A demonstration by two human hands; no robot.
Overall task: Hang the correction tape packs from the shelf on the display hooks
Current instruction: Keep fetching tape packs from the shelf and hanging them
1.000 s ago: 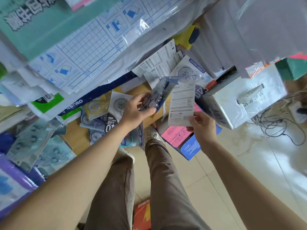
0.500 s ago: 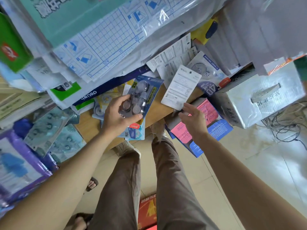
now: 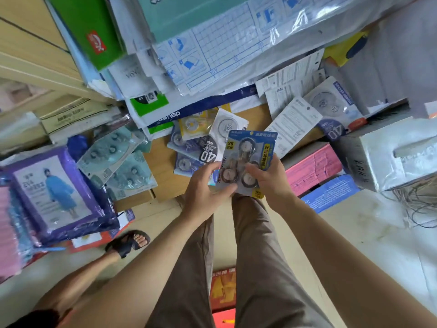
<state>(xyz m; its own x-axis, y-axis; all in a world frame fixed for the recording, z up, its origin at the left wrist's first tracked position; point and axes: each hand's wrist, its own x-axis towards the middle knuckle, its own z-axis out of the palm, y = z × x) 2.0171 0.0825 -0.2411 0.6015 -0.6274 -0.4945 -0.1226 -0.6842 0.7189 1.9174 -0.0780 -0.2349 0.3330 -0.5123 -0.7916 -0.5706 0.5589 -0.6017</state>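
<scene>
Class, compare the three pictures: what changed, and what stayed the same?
The right hand let go of the white pack, leaving it on the shelf, then moved left to grip the blue pack too. The left hand kept holding the blue pack.

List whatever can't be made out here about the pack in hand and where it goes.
- Head view: display hooks lie outside the frame; none visible.
- Blue pack: its lower half is covered by the left hand and right hand gripping it; hang hole too blurred to find.
- Loose packs on the shelf: partly hidden under the held pack; count unclear.
</scene>
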